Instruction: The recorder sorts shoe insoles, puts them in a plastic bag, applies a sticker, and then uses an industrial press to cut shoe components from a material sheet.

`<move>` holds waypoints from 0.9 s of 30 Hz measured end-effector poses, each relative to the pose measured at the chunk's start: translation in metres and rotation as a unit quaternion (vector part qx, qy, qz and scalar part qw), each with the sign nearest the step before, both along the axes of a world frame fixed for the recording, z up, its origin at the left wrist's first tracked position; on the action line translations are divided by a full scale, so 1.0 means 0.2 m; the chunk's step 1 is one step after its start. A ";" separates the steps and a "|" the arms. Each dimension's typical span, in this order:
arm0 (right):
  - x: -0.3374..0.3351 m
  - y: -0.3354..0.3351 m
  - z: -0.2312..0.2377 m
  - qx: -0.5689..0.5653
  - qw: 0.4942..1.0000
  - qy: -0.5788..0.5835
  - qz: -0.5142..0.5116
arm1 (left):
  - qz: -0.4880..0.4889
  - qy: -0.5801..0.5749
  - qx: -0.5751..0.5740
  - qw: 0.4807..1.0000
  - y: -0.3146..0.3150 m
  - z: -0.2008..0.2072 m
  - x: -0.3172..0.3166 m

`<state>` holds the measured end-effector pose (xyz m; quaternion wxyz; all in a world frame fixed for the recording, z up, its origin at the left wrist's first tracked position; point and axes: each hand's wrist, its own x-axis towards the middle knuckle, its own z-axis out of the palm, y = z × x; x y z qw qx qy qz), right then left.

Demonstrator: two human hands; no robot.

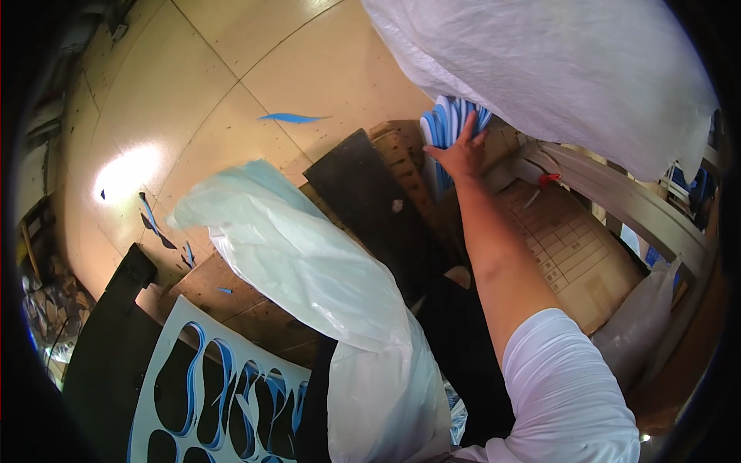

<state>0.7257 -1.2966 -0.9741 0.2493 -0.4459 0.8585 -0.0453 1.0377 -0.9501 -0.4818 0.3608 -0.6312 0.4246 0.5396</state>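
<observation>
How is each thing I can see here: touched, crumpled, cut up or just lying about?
Right hand: thumb and fingers spread, touching the stack; how tightly, I can't tell.
Blue-and-white stack: bunched together, beside the white plastic.
White plastic: wrinkled.
Pale plastic strip: long, creased, draped.
Cut sheet: full of long rounded holes.
Blue scrap: loose on the floor.
Cardboard: printed side showing.

In my right hand (461,157): bunched stack of thin blue-and-white pieces (440,126), rounded ends showing, layers side by side.
</observation>
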 end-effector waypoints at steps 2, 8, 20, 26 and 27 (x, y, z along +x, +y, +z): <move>0.11 -0.07 0.04 0.135 0.990 0.047 0.012 | 0.012 -0.007 -0.010 1.000 -0.02 -0.01 -0.01; 0.08 -0.11 0.11 0.209 0.977 -0.005 -0.047 | 0.046 -0.017 -0.051 0.998 -0.07 -0.04 -0.03; 0.21 0.13 1.73 0.039 0.980 -0.185 0.060 | 0.125 -0.008 -0.180 0.976 -0.31 0.47 -0.17; 0.08 0.04 2.87 0.004 0.866 -0.496 0.060 | 0.302 -0.001 -0.301 0.904 -0.56 0.83 -0.35; -0.02 0.04 3.04 0.043 0.752 -0.658 0.000 | 0.505 0.014 -0.255 0.825 -0.61 0.80 -0.40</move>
